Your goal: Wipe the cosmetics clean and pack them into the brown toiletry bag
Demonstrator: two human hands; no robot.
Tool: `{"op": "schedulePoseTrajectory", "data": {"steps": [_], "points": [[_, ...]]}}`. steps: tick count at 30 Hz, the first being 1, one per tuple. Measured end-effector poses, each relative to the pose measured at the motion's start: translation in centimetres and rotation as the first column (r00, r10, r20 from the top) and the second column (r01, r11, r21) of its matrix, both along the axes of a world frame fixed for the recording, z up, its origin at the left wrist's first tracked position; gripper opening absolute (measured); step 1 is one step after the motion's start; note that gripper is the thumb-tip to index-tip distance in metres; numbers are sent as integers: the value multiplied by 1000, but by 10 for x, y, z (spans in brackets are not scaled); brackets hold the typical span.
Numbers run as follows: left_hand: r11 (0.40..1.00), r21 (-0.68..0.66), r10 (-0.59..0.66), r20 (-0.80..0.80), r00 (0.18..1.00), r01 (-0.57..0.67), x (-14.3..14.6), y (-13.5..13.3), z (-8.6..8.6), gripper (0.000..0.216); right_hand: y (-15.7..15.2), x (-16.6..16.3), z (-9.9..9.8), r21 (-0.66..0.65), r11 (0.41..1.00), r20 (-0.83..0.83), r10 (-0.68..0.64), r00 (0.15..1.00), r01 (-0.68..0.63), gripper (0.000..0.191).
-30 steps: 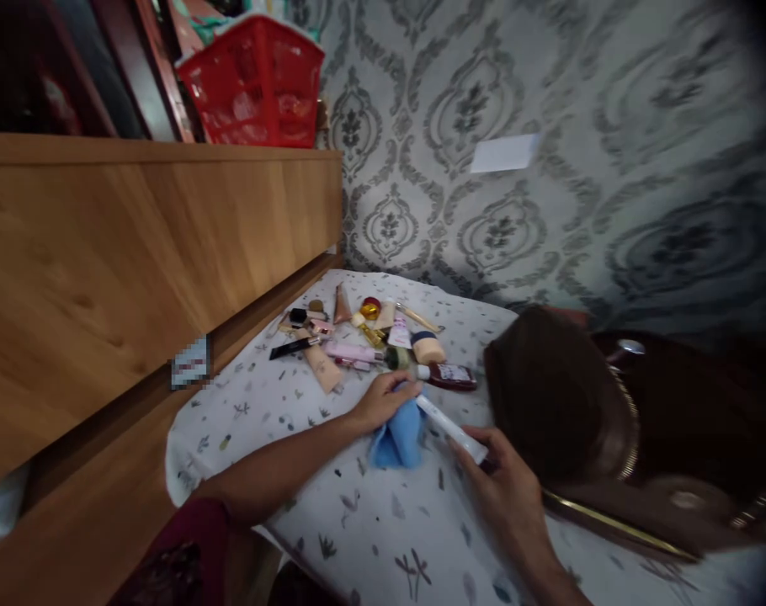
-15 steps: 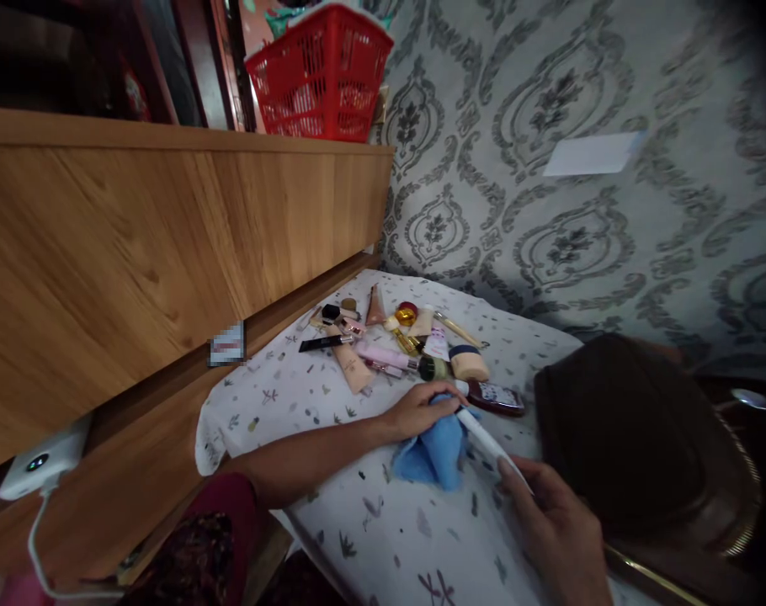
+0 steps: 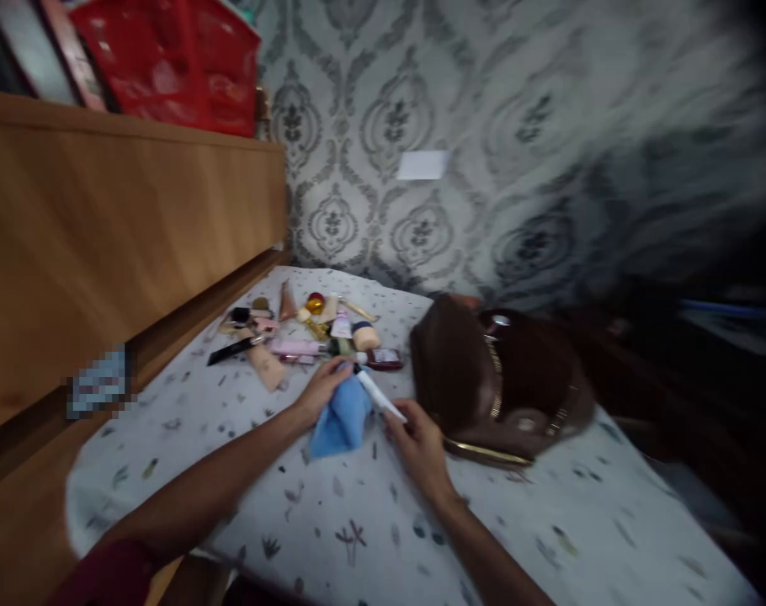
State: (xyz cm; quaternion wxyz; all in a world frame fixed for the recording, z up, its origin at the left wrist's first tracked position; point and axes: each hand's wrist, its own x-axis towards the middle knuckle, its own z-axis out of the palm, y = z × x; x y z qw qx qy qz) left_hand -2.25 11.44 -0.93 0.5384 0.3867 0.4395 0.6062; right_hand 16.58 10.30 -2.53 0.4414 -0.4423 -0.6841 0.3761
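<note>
My left hand (image 3: 323, 389) is closed on a blue cloth (image 3: 342, 421), which hangs down toward the white patterned tablecloth (image 3: 332, 505). Between my hands slants a slim white tube (image 3: 378, 394) with a dark cap end up by the cloth. The fingers of my right hand (image 3: 419, 442) pinch its lower end. Just beyond my hands lie a dark red bottle (image 3: 385, 359) with a label and a beige jar with a dark lid (image 3: 365, 336). A peach tube (image 3: 266, 366) and a black tube (image 3: 232, 348) rest farther left among the cosmetics.
A brown handbag (image 3: 449, 370) with gold trim sits right of my hands. The wooden cabinet (image 3: 136, 210) borders the left side, with a red basket (image 3: 181, 67) on top. A patterned wall (image 3: 396, 109) stands behind, bearing a white card (image 3: 422, 165).
My view has swung to the right, so everything appears farther left and more of the handbag shows. Both hands keep hold of the cloth and white tube.
</note>
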Motion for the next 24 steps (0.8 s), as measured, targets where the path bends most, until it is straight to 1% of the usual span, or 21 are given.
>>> {"op": "schedulePoseTrajectory", "data": {"steps": [3,5,9,11,15,19,21,24], "points": [[996,-89,-19,97,995,27,7,-1,-2,45,-1,-1,0,-12,1000,-64,19,998,-19,37],[988,-140,-41,127,991,58,9,-3,1,42,-1,-2,0,-37,998,-95,50,994,-54,35],[970,-202,-109,120,987,132,11,-11,12,36,-3,-1,0,-66,994,-146,81,986,-92,36],[961,-238,-120,104,987,142,15,-15,16,39,-5,0,1,-85,990,-161,101,982,-116,36],[941,-319,-107,39,994,114,25,-23,17,55,-9,1,4,-89,986,-212,121,970,-142,36],[927,-354,-159,-64,985,126,33,-29,14,60,-11,0,2,-78,983,-254,144,957,-168,35],[932,-342,-171,-115,979,123,34,-30,13,61,-11,1,1,-67,983,-231,151,961,-170,32],[950,-308,-109,-218,970,38,29,-28,10,64,-10,3,3,-19,989,-150,140,979,-144,27]]}}
